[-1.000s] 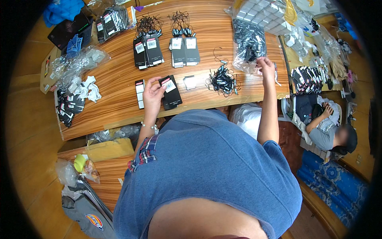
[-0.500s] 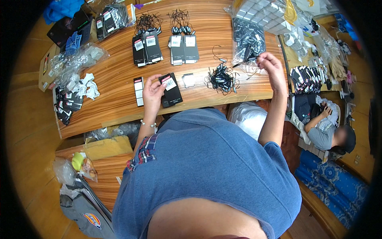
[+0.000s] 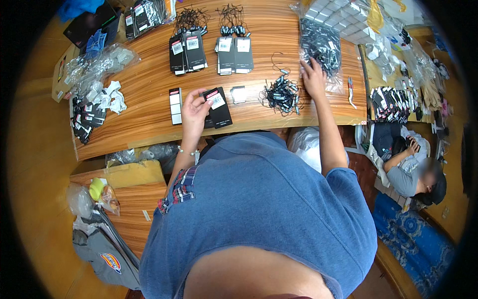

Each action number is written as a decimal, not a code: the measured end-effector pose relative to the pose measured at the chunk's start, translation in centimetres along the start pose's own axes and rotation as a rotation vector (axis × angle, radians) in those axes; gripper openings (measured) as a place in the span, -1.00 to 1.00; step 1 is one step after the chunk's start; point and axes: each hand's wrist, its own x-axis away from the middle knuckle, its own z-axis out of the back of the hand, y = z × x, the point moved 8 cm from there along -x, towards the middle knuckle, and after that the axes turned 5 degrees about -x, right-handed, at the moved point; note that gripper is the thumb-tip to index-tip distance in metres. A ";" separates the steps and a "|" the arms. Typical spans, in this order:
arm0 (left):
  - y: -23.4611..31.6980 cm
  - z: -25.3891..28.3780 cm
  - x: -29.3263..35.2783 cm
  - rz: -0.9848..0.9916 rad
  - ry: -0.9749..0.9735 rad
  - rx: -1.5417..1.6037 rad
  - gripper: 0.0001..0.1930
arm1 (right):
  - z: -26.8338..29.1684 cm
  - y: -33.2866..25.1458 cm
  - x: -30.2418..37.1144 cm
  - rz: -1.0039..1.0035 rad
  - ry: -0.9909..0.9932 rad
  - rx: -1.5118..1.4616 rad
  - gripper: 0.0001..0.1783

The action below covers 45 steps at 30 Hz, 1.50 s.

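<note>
Left hand gripping black hang tags at its three o'clock, as half a second ago, tangled pile of black cords farther along three o'clock, right hand palm down, fingers spread, moved from the clear bag's five o'clock to its six o'clock.

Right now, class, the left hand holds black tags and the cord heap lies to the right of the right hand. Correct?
No: the head view shows the cord heap to the left of the right hand; the left hand does hold black tags.
</note>
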 end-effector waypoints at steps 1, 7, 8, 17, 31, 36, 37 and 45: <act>-0.1 -0.1 0.1 -0.017 -0.013 -0.012 -0.65 | -0.2 1.0 -0.5 -0.008 -0.022 -0.013 -0.62; -0.2 -0.9 0.4 0.012 -0.008 0.072 -0.67 | 0.8 0.2 -0.8 0.068 0.037 -0.077 -0.64; -0.4 -0.9 0.4 0.009 -0.015 0.064 -0.67 | 1.4 -0.3 -0.2 0.057 0.040 -0.086 -0.67; 0.3 -1.8 -0.3 0.020 -0.092 -0.011 -0.68 | -0.3 -2.3 4.4 0.003 -0.078 -0.432 -0.89; 0.9 -1.7 -1.1 0.014 -0.198 0.049 -0.65 | 0.0 -0.7 4.1 -0.211 -0.128 -0.765 -0.88; 1.0 -1.1 -1.4 -0.001 -0.211 0.031 -0.67 | 1.5 -1.7 4.5 -0.533 -0.113 -1.455 -0.81; 1.2 -1.1 -1.4 0.002 -0.209 0.034 -0.67 | 2.1 -2.8 4.5 -0.565 -0.101 -1.628 -0.80; 3.6 -6.6 -0.2 -0.032 -0.588 -0.016 -0.70 | 4.5 -12.9 4.7 -0.516 -0.164 -2.165 -0.81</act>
